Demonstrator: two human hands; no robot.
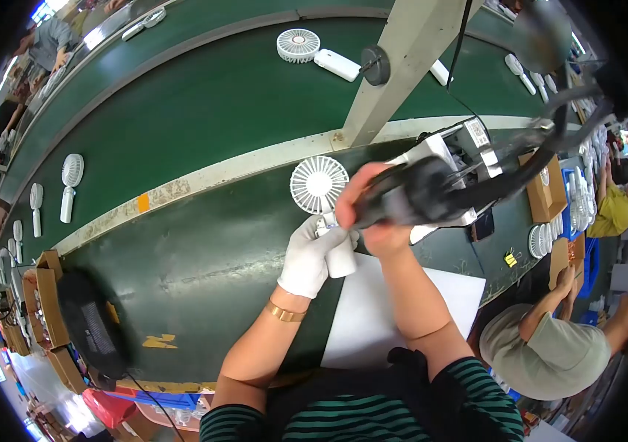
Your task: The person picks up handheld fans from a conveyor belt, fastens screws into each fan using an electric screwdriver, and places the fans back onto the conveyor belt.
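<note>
My left hand (305, 258), in a white glove, is wrapped round the handle of a white handheld fan (319, 183), whose round grille points away from me. My right hand (382, 234) is bare and grips a dark electric screwdriver (417, 195), blurred, with its cable running up to the right. The tool's front end is close to the fan's neck, but whether they touch is hidden by my fingers. Under my hands lies a white foam sheet (362, 317) on the green workbench.
A green conveyor (203, 96) beyond the bench carries another fan (298, 46) and several more. A metal post (402, 66) stands ahead. A black mesh-sided object (91, 324) lies left, cardboard boxes (546, 188) right. A co-worker (546, 350) sits at the right.
</note>
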